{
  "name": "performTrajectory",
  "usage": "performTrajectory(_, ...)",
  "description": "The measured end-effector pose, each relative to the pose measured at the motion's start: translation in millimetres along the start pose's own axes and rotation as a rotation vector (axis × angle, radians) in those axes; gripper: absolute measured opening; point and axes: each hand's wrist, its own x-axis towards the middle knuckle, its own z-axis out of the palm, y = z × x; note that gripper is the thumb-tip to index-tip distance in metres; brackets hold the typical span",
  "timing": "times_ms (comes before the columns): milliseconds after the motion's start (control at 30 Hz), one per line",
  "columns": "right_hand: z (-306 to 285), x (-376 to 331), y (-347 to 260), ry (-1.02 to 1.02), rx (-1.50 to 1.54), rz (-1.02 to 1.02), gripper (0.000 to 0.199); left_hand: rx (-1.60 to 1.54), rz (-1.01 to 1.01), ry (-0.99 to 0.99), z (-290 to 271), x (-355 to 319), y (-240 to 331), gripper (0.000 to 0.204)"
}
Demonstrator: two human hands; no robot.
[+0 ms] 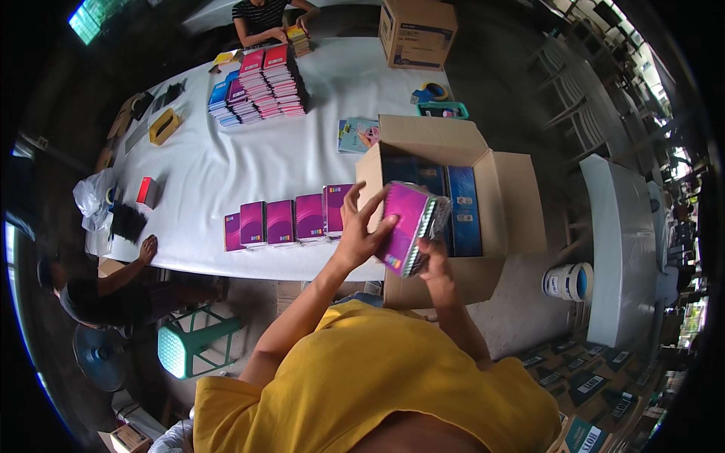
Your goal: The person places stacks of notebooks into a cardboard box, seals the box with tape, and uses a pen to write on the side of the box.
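Note:
Between my two hands is a stack of purple spiral notebooks point(404, 226), tilted, with clear plastic showing along its spiral edge. My left hand point(364, 230) grips the stack from the left, thumb on the top cover. My right hand point(433, 260) holds its lower right corner, fingers partly hidden beneath. The stack is over the near left part of an open cardboard box point(495, 204), which has blue notebook packs point(464, 211) inside. Left of my hands, a row of purple notebook stacks point(280, 222) lies along the near edge of the white-covered table point(189, 204).
Tall piles of red, purple and blue notebooks point(264, 83) stand farther back. A person point(264, 19) handles yellow notebooks at the far side; another person point(98, 291) sits at the left. A closed carton point(418, 34), green stool point(189, 343) and white bucket point(566, 281) are around the table.

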Motion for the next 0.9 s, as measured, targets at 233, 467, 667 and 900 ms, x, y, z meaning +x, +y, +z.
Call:
performTrajectory(233,-31,72,-77,0.597,-1.705,0.164,0.117,0.072,-0.108,0.058,-9,-20,-15,0.054)
performTrajectory(467,-134,141,-9,0.307,-1.942,0.298,0.112,0.066,-0.289,0.283,-75,-77,-93,0.043)
performTrajectory(667,-146,141,7,0.193,-1.787,-0.013,0.097,0.144,-0.584,0.381,-137,-142,-172,0.043)
performTrajectory(900,-43,133,25,0.405,-1.622,-0.565,0.045,0.067,-0.930,0.470,-191,-167,-271,0.069)
